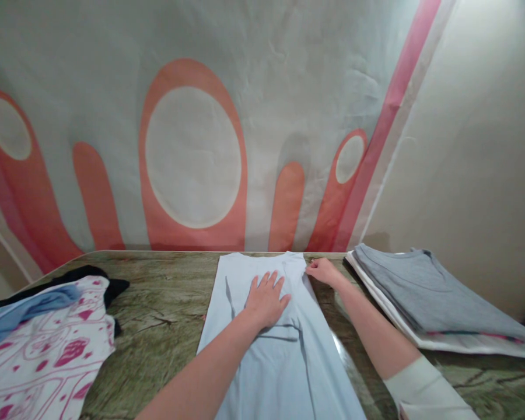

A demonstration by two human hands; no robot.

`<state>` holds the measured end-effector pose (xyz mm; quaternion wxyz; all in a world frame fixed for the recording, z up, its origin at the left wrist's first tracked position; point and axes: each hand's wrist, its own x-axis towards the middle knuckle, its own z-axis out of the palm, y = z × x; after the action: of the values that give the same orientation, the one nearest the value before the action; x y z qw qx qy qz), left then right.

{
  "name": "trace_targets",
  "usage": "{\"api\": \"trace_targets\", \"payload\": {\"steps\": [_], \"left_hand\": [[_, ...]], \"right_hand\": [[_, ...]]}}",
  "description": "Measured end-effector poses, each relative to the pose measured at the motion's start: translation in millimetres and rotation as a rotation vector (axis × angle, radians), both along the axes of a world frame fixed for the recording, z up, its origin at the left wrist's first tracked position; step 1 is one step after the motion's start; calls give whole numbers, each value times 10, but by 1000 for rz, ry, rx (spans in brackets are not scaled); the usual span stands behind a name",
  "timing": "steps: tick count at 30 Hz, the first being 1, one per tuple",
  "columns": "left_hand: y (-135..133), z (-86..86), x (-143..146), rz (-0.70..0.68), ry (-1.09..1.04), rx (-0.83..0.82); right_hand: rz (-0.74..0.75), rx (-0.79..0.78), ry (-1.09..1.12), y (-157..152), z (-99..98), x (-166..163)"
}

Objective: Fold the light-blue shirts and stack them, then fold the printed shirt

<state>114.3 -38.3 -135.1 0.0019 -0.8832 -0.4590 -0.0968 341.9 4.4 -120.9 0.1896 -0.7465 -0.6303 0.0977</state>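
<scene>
Head cam: looking down at a green marbled table (166, 315) w/ laundry spread across it.
Shirt: pale blue shirt (284, 361) lies flat mid-table, sides already turned in so it's a long narrow strip, far end near the table's back edge.
Left hand (266, 298): open, palm down, fingers spread on the shirt's upper part, prob pinning the cloth so it doesn't slide.
Right hand (322, 269): fingers closed, pinching the shirt's far right corner, looks like it's tugging that edge straight.
Right side: folded stack (424, 303), grey tee on top, kept apart from the blue one.
Left side: loose pile (44, 338), white w/ pink print, blue and black bits, unfolded.
Backdrop: grey cloth (192, 151) w/ orange shapes.
</scene>
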Motion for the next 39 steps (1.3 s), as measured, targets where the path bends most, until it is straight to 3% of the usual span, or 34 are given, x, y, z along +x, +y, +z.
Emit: {"api": "trace_targets", "payload": {"steps": [7, 11, 16, 20, 25, 32, 39], "left_hand": [[-28, 25, -10, 10, 10, -9], [49, 190, 41, -11, 82, -81], [312, 359, 323, -12, 118, -73], [488, 189, 468, -112, 48, -79], [570, -27, 463, -94, -6, -66], [567, -59, 475, -75, -74, -1], [637, -65, 427, 33, -147, 49]], "right_hand": [[-85, 27, -87, -46, 25, -187], [-120, 37, -116, -45, 29, -216], [-77, 38, -107, -45, 31, -176], [-29, 39, -81, -24, 19, -77], [-2, 9, -62, 18, -27, 66], [42, 5, -70, 33, -53, 46], [98, -3, -123, -42, 58, -11]]}}
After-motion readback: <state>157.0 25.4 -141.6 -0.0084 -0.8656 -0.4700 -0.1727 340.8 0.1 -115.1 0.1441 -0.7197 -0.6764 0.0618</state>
